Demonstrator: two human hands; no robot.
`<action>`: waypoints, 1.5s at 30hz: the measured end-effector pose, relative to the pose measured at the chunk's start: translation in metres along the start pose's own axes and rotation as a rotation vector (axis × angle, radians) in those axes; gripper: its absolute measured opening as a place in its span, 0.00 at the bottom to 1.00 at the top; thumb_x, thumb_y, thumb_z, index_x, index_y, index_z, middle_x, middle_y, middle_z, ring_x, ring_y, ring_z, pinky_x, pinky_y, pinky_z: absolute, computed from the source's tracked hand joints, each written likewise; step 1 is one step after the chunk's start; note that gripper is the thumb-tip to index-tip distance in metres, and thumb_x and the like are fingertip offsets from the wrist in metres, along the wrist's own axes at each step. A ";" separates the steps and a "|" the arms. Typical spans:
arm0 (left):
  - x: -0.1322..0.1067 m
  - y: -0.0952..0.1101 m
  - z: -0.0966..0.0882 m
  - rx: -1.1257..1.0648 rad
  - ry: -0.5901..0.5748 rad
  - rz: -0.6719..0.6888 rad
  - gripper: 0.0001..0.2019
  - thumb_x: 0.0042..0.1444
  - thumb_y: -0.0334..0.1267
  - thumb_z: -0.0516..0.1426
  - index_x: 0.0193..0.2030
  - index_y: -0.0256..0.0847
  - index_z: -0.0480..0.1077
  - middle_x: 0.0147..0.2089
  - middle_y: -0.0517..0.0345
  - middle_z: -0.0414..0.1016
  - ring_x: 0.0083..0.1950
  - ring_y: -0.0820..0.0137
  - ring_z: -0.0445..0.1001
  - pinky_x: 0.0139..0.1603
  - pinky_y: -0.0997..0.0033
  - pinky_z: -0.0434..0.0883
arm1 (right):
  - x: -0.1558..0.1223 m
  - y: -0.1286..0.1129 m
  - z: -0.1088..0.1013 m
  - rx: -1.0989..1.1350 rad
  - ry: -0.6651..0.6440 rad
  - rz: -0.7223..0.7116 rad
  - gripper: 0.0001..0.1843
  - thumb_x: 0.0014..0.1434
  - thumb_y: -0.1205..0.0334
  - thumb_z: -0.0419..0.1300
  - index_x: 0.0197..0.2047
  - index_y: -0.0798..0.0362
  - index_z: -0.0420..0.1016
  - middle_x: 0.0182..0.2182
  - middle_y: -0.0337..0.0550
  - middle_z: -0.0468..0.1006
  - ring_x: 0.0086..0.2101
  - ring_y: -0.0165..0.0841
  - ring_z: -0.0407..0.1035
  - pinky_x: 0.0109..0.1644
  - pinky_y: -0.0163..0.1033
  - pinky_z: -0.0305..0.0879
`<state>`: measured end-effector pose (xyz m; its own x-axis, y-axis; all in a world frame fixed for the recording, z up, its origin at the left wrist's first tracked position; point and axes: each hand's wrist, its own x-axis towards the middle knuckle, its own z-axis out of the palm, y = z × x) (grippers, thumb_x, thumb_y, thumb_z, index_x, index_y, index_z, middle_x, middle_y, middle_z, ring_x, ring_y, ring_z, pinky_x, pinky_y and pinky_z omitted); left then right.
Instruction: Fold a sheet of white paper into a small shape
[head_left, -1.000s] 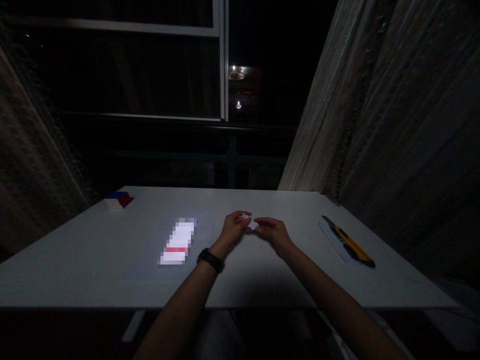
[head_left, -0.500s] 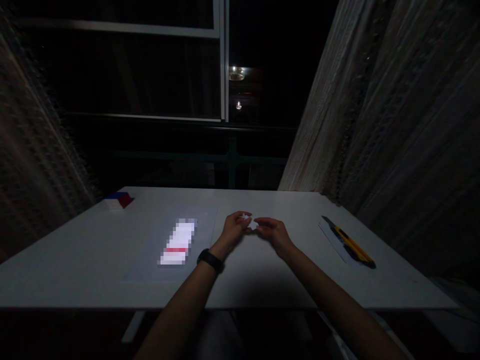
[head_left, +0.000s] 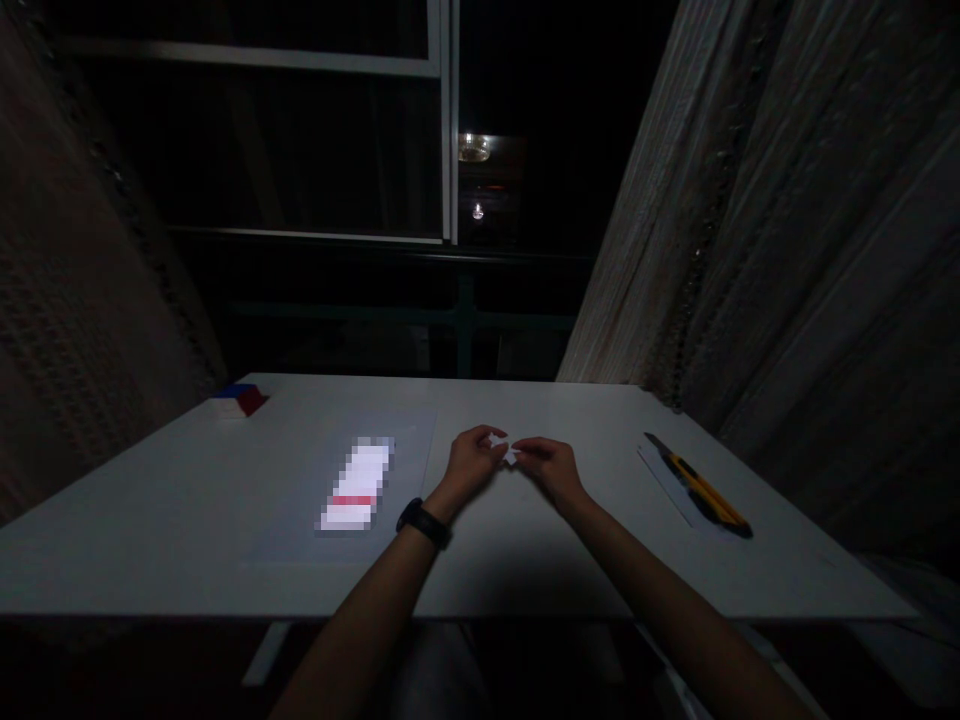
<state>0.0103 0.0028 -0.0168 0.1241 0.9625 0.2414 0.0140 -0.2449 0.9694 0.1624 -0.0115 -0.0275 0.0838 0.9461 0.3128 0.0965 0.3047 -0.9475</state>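
Note:
Over the middle of a white table (head_left: 187,520), my left hand (head_left: 471,462) and my right hand (head_left: 551,468) meet fingertip to fingertip. Both pinch a small white piece of paper (head_left: 504,447) between them, held just above the tabletop. My left wrist wears a dark watch (head_left: 424,521). The room is dim, so the paper's shape is hard to make out.
A yellow and black utility knife (head_left: 701,487) lies on a thin white strip at the right. A pixelated white rectangle (head_left: 358,484) rests on a pale sheet at the left. A red and blue block (head_left: 237,399) sits at the far left corner. Curtains hang on both sides of a dark window.
Both hands have shifted slightly right and a little closer together, still pinching the paper. The left curtain has swung.

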 end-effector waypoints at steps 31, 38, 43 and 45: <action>-0.007 0.010 0.004 -0.163 -0.088 -0.042 0.12 0.41 0.34 0.61 0.35 0.33 0.70 0.22 0.60 0.69 0.23 0.75 0.69 0.25 0.77 0.64 | 0.001 -0.003 -0.001 -0.119 0.066 -0.086 0.09 0.43 0.56 0.64 0.24 0.53 0.77 0.22 0.41 0.77 0.26 0.34 0.70 0.33 0.39 0.65; -0.009 0.009 0.004 0.145 -0.026 0.157 0.18 0.38 0.35 0.62 0.40 0.39 0.69 0.27 0.63 0.67 0.29 0.75 0.66 0.30 0.77 0.62 | 0.000 -0.005 -0.002 -0.116 0.110 -0.116 0.07 0.42 0.58 0.64 0.23 0.53 0.76 0.22 0.41 0.77 0.26 0.35 0.70 0.34 0.39 0.65; -0.010 0.008 0.004 0.304 0.024 0.179 0.15 0.37 0.40 0.64 0.34 0.40 0.69 0.24 0.65 0.64 0.27 0.75 0.62 0.28 0.77 0.58 | -0.003 -0.005 -0.002 -0.129 0.091 -0.137 0.06 0.42 0.60 0.64 0.22 0.53 0.75 0.21 0.41 0.77 0.26 0.35 0.70 0.33 0.39 0.65; -0.010 0.008 0.005 0.357 0.029 0.195 0.15 0.37 0.42 0.63 0.33 0.40 0.69 0.22 0.67 0.61 0.26 0.76 0.60 0.26 0.77 0.56 | -0.004 -0.006 -0.002 -0.131 0.080 -0.144 0.05 0.42 0.60 0.63 0.22 0.53 0.75 0.22 0.42 0.77 0.26 0.35 0.70 0.34 0.40 0.65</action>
<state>0.0138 -0.0098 -0.0117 0.1309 0.8958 0.4248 0.3375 -0.4432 0.8305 0.1633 -0.0168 -0.0233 0.1380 0.8803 0.4539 0.2412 0.4146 -0.8775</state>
